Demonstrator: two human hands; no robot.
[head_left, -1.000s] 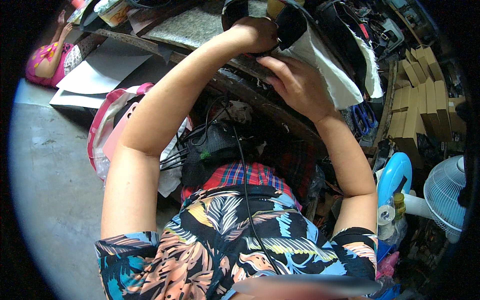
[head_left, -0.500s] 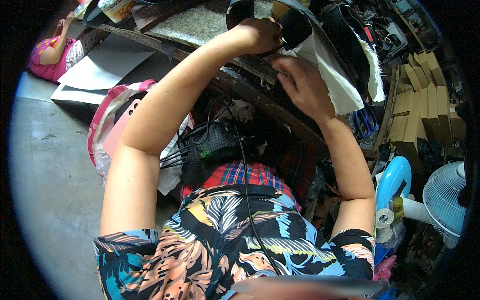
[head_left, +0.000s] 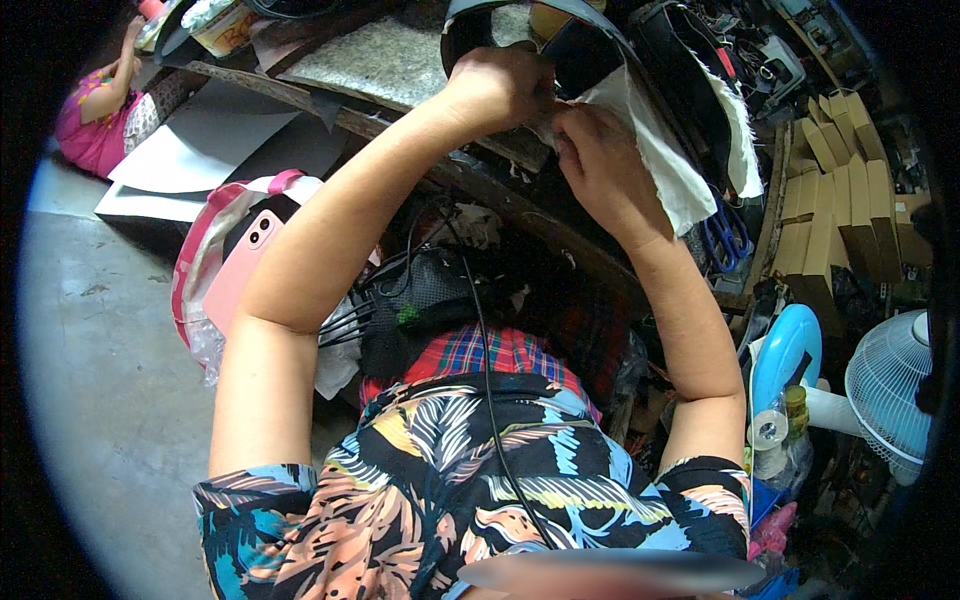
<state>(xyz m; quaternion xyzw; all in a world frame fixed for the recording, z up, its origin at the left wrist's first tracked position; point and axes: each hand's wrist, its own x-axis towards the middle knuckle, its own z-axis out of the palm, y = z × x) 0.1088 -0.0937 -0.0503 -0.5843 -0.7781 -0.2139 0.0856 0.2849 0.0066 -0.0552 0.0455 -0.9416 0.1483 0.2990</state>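
Note:
A curved black sheet with a whitish, frayed cloth backing [head_left: 665, 165] loops over the edge of the workbench at the top. My left hand [head_left: 503, 88] is closed, its fingers pinched at the near edge of this sheet. Close beside it, my right hand [head_left: 610, 165] has its fingers bent together, the tips almost meeting the left hand's fingers. Whatever lies between the right fingertips is too small to tell. The pale cloth hangs down behind the right hand and wrist.
A worn bench top [head_left: 400, 65] runs across the back. Another black piece with a frayed white edge [head_left: 735, 130], blue-handled scissors [head_left: 728, 240], cardboard pieces [head_left: 840, 200] and a fan [head_left: 890, 385] are on the right. Left are a bag with a pink phone [head_left: 240, 262], white sheets [head_left: 200, 140] and another person [head_left: 100, 110].
My right hand has moved up and left toward my left hand, and its fingers have drawn together. My left hand has shifted slightly down and left, still at the sheet's edge.

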